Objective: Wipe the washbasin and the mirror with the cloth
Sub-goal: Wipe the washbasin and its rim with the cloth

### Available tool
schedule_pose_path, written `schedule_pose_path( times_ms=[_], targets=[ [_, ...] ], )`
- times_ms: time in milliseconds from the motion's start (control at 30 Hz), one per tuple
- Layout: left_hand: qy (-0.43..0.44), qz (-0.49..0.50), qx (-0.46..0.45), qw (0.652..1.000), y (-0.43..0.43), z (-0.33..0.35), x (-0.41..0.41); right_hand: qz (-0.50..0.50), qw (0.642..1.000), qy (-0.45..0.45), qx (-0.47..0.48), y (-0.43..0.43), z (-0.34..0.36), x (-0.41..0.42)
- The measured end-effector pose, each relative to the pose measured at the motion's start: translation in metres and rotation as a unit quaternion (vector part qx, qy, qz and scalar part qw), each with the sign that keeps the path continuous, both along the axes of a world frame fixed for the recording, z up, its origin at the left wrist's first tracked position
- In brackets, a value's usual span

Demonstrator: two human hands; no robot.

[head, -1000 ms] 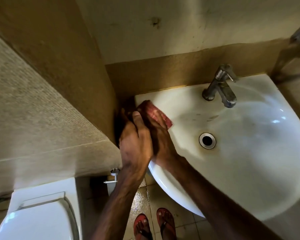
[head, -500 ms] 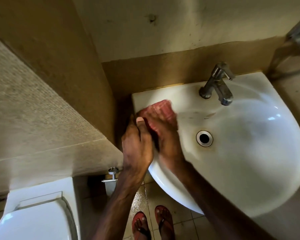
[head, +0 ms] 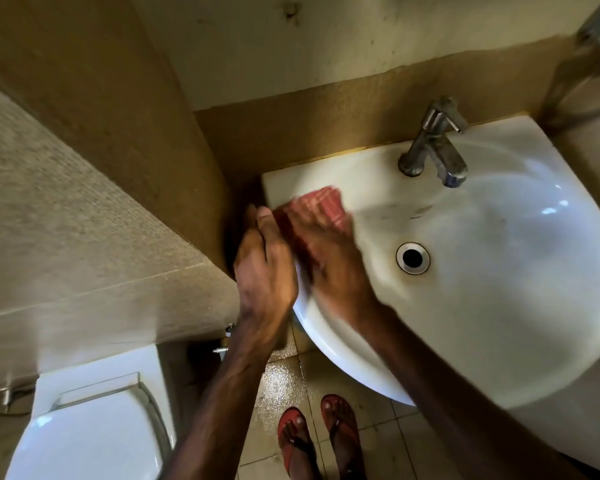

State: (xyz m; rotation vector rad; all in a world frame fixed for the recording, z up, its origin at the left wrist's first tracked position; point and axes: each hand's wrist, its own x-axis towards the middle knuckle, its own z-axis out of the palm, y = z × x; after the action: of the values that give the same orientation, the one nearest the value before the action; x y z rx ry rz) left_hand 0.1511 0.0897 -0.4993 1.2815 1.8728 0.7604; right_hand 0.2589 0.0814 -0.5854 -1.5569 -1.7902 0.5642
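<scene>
The white washbasin (head: 499,306) fills the right half of the head view. A red ribbed cloth (head: 326,202) lies on its back-left rim, blurred by motion. My right hand (head: 329,261) presses flat on the cloth, fingers pointing toward the back wall. Beside it, my left hand (head: 262,271) sits on the basin's left edge, thumb on top and fingers curled over the side into the dark gap by the wall. No mirror is in view.
A metal tap (head: 433,147) stands at the basin's back, with the drain hole (head: 412,258) below it. A tiled wall (head: 84,202) stands close on the left and a white toilet (head: 90,434) at bottom left. My feet in red sandals (head: 319,438) stand on wet floor tiles.
My right hand has slid the cloth from the basin's back-left corner to the right along the rim. My left hand has stayed on the left edge.
</scene>
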Motion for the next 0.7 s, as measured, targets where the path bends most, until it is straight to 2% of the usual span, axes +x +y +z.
schedule_pose_path(
  times_ms=[100,233,367,467,567,633,700],
  targets=[
    [0.082,-0.074,-0.036,0.993,0.004,0.0,-0.007,0.073,0.996,0.008,-0.04,-0.044,0.004,-0.019],
    [0.022,-0.025,-0.043,0.999,0.007,0.003,-0.013,0.087,0.993,-0.022,-0.074,-0.092,0.017,-0.013],
    [-0.022,-0.034,-0.068,0.997,0.008,0.01,-0.009,0.051,0.989,-0.125,-0.061,-0.127,0.014,-0.018],
    [-0.061,-0.043,-0.069,0.995,0.013,0.015,-0.011,0.016,0.989,-0.134,-0.06,-0.114,0.012,-0.034],
    [-0.044,-0.065,-0.062,0.995,0.015,0.01,-0.013,-0.038,0.992,-0.1,-0.07,-0.08,0.008,-0.047],
    [-0.028,-0.069,-0.061,0.995,0.016,0.01,-0.013,-0.058,0.992,-0.108,-0.035,-0.052,0.001,-0.056],
    [-0.013,-0.081,-0.052,0.995,0.017,0.009,-0.011,-0.075,0.996,-0.054,-0.008,-0.035,-0.002,-0.07]
  ],
)
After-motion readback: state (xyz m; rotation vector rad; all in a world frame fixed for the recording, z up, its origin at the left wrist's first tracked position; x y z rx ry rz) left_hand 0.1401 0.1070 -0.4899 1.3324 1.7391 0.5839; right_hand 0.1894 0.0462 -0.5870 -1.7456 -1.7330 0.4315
